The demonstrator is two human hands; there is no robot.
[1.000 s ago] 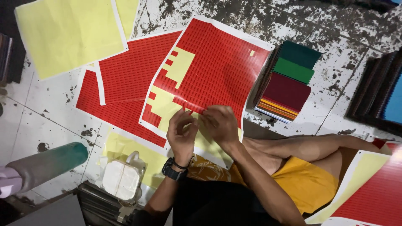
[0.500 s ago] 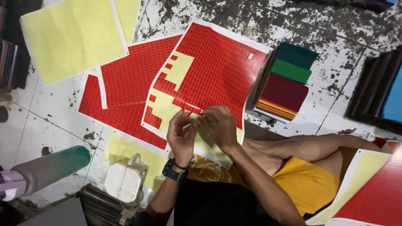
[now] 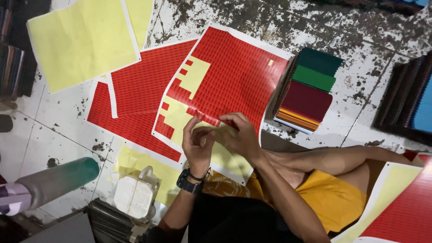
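A red sticker sheet (image 3: pixel 238 67) with yellow backing showing where stickers are gone lies on the floor in front of me. My right hand (image 3: pixel 243 135) rests on its near edge, fingertips pinching a lifted strip of red stickers (image 3: pixel 208 118). My left hand (image 3: pixel 198 144), with a black watch on the wrist, is held up right beside it, fingers curled and partly apart, touching the right hand's fingertips. Whether it holds a sticker is hidden.
Two more red sheets (image 3: pixel 144 85) overlap at the left, with bare yellow backing sheets (image 3: pixel 81 40) beyond. A stack of coloured notebooks (image 3: pixel 310 90) sits at the right, dark books (image 3: pixel 405 103) farther right. A green cylinder (image 3: pixel 58 180) and a white plastic container (image 3: pixel 132 195) lie near left.
My hands stay over the sheet's near edge. My left hand's fingers have spread a little, and the view has shifted slightly.
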